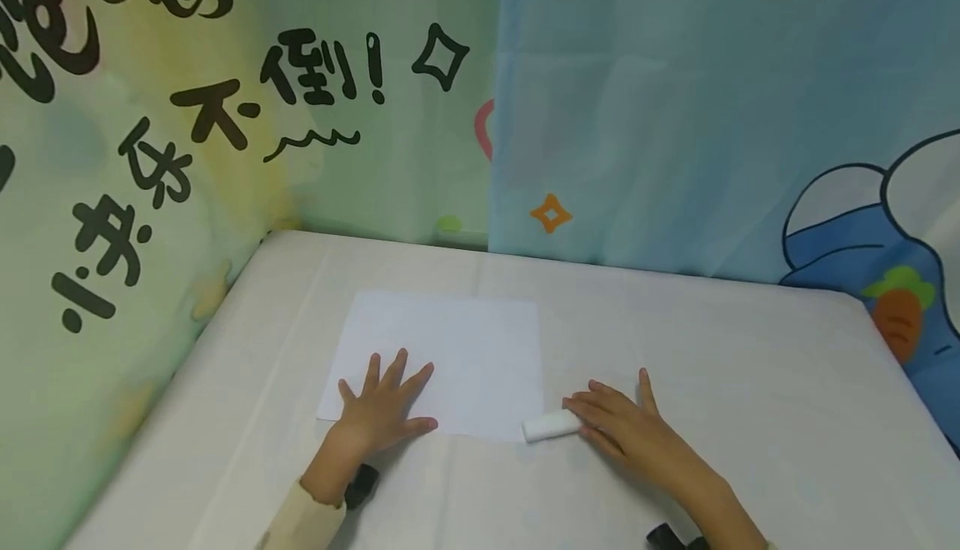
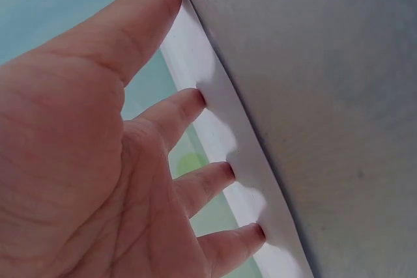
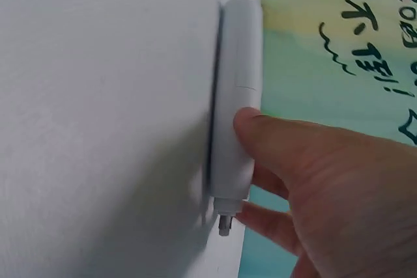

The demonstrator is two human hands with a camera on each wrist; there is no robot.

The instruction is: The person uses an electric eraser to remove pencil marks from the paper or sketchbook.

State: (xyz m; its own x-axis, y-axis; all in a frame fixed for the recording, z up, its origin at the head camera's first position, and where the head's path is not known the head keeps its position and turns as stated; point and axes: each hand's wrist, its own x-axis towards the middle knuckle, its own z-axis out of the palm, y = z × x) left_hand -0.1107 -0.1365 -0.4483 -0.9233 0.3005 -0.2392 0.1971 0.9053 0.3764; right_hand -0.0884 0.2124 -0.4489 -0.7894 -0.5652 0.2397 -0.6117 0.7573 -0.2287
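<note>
A blank white sheet of paper [image 1: 472, 350] lies flat on the white-covered table. My left hand [image 1: 382, 412] rests on its near left part, fingers spread wide; in the left wrist view the fingertips [image 2: 218, 174] press on the sheet. Just off the sheet's near right corner, my right hand [image 1: 622, 429] pinches a white cylindrical tube [image 1: 551, 426] lying on its side. The right wrist view shows the thumb [image 3: 273, 131] against the tube, with fingers on its far side. That tube has a seam round it and a small metal tip [image 3: 225, 224] at one end.
The white tablecloth [image 1: 750, 350] spreads beyond the paper to both sides. Printed curtains [image 1: 645, 117] stand along the table's back and left edges. A black device [image 1: 362, 486] sits at the left wrist, another [image 1: 666, 537] at the right.
</note>
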